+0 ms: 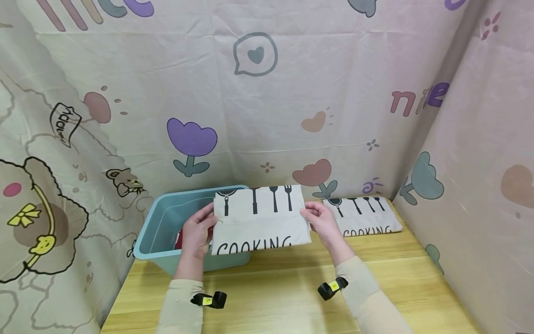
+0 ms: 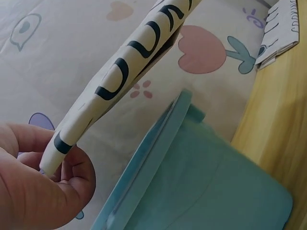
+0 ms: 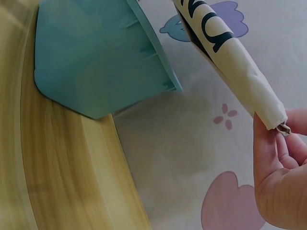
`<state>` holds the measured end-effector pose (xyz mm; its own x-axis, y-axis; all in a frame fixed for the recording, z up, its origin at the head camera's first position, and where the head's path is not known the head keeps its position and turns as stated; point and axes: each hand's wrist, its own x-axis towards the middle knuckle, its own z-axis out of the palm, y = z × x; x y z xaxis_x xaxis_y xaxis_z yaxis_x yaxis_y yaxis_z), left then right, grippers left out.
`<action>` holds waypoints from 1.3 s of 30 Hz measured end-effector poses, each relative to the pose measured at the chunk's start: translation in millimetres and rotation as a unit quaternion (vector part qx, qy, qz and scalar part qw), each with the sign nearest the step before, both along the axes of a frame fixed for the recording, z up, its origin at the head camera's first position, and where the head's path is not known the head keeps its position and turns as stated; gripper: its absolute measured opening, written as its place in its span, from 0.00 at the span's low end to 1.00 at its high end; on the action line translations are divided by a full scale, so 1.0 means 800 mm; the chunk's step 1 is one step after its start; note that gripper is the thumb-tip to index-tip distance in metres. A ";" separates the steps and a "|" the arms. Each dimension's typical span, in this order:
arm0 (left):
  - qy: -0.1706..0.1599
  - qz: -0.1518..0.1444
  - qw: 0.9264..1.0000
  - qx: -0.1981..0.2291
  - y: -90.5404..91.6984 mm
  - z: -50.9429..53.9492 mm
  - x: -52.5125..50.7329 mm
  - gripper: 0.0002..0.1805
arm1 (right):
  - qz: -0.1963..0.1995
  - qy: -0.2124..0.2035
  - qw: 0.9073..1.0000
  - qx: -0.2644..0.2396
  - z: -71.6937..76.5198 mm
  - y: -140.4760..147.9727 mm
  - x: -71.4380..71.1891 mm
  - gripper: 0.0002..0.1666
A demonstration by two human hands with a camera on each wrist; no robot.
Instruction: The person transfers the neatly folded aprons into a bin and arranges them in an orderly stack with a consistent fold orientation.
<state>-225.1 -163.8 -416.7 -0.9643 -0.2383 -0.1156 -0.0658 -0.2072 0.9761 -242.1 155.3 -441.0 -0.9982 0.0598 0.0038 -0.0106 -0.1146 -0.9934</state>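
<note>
A folded white cloth (image 1: 258,225) with dark utensil prints and the word COOKING is held up in the air between both hands, partly in front of a blue bin. My left hand (image 1: 198,232) pinches its left edge, and my right hand (image 1: 323,222) pinches its right edge. In the left wrist view, thumb and fingers of the left hand (image 2: 48,182) close on one end of the cloth (image 2: 110,81). The right wrist view has the right hand (image 3: 283,167) gripping the other end of the cloth (image 3: 240,72).
The blue bin (image 1: 167,255) stands at the table's back left, with something red (image 1: 179,240) inside. A second folded cloth (image 1: 365,217) with the same print lies at the back right of the wooden table (image 1: 275,297). Printed curtains (image 1: 267,106) hang behind and at the sides.
</note>
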 end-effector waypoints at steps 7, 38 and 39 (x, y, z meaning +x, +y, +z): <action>-0.011 -0.005 1.000 -0.024 -0.016 0.008 -0.003 0.26 | 0.006 -0.002 1.000 -0.003 0.001 -0.019 -0.003 0.11; -0.047 0.030 0.996 -0.063 -0.076 0.014 -0.010 0.27 | 0.029 -0.010 0.999 0.032 0.014 -0.083 -0.017 0.14; -0.048 0.032 0.996 -0.065 -0.076 0.015 -0.010 0.27 | 0.030 -0.011 0.999 0.031 0.015 -0.084 -0.018 0.14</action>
